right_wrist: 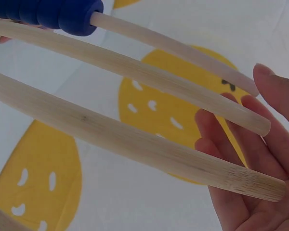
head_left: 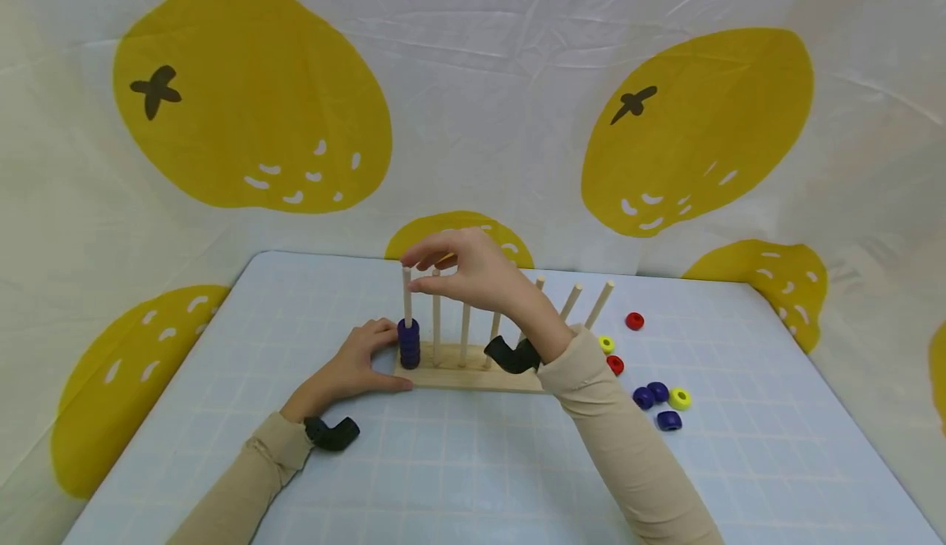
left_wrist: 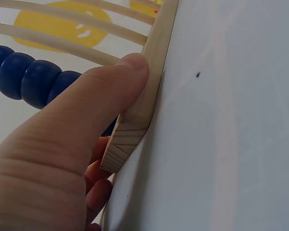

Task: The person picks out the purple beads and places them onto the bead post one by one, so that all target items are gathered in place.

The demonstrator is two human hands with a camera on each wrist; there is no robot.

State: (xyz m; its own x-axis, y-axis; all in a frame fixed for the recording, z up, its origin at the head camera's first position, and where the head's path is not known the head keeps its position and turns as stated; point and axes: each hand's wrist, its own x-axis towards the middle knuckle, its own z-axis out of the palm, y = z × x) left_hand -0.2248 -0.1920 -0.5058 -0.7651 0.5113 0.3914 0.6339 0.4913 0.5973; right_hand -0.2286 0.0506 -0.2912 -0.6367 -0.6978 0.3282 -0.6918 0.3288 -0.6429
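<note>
A wooden peg rack (head_left: 473, 379) stands on the table, with a row of upright pegs along its base. Stacked dark blue beads (head_left: 409, 346) sit low on its leftmost peg. My left hand (head_left: 353, 364) grips the rack's left end. In the left wrist view the thumb lies along the base (left_wrist: 159, 62), with fingers behind it. Up at the top of the leftmost peg is my right hand (head_left: 476, 270), its thumb and fingers spread around the peg tip. The right wrist view shows the bare upper part of that peg (right_wrist: 178, 50) and no bead between the fingers.
Loose beads lie on the table right of the rack: a red bead (head_left: 634, 321) farther back, a yellow bead (head_left: 680, 399) and several blue ones, including a blue bead (head_left: 668, 421) nearest me. A fruit-patterned cloth (head_left: 488, 102) hangs behind the table (head_left: 443, 471).
</note>
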